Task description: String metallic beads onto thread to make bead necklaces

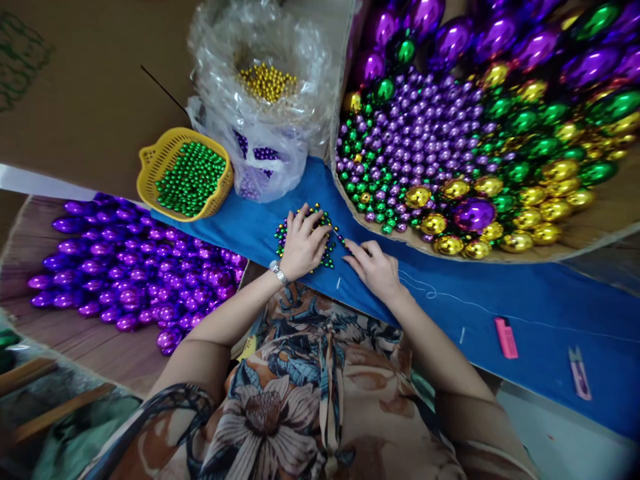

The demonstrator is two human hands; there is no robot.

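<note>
- The right hand [375,270] has its thumb and forefinger drawn close together at the near right end of a short row of beads [341,237]; I cannot tell whether they pinch it.
- The left hand [301,248], a silver watch [278,271] on its wrist, lies palm down over a bead pile [327,257], fingers loosely spread; whether the fingertips hold anything cannot be told.
- The row sits between the two hands, just right of the pile: tiny, round, shiny beads, dark purple and green among them, too small to count surely.
- The pile beneath the left hand mixes glossy green, purple and gold, the beads small, round and mirror-bright.
- A thin pale thread [430,293] runs right from beside the right wrist, curls into a small loop, then goes on across the blue cloth [460,270].
- Near right on the cloth lie a pink lighter [507,339] and small snips [579,373].
- Far left stands a yellow basket [145,190] of green beads; beside it, plastic bags [220,60] hold gold and purple ones.
- Far right, a cardboard box [590,241] holds purple, green and gold beads and larger baubles.
- On the left, metallic purple baubles [130,293] fill another carton.
</note>
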